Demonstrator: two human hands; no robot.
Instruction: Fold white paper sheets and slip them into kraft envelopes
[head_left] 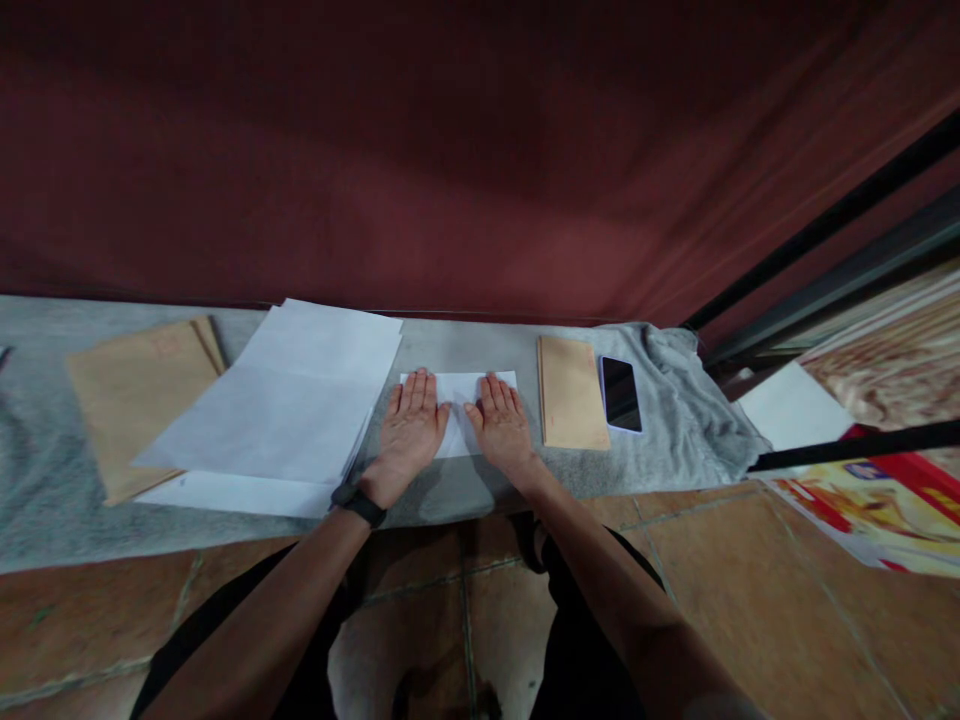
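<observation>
A folded white sheet of paper (459, 388) lies on the grey cloth between and beneath my palms. My left hand (409, 425) presses flat on its left part, fingers stretched away from me. On its right part my right hand (501, 420) rests flat too, with the thumb pointing inward. Neither hand grips anything. Close by on the left is a loose stack of white paper sheets (300, 390). A neat pile of brown envelopes (574, 392) sits to the right of my right hand.
More brown envelopes (142, 390) lie partly under the paper stack at the left. A phone (621, 393) is beside the right pile. Grey cloth (675, 440) covers the narrow surface, backed by a dark red panel (450, 220). Black bars and a printed red-yellow box (885, 500) stand at right.
</observation>
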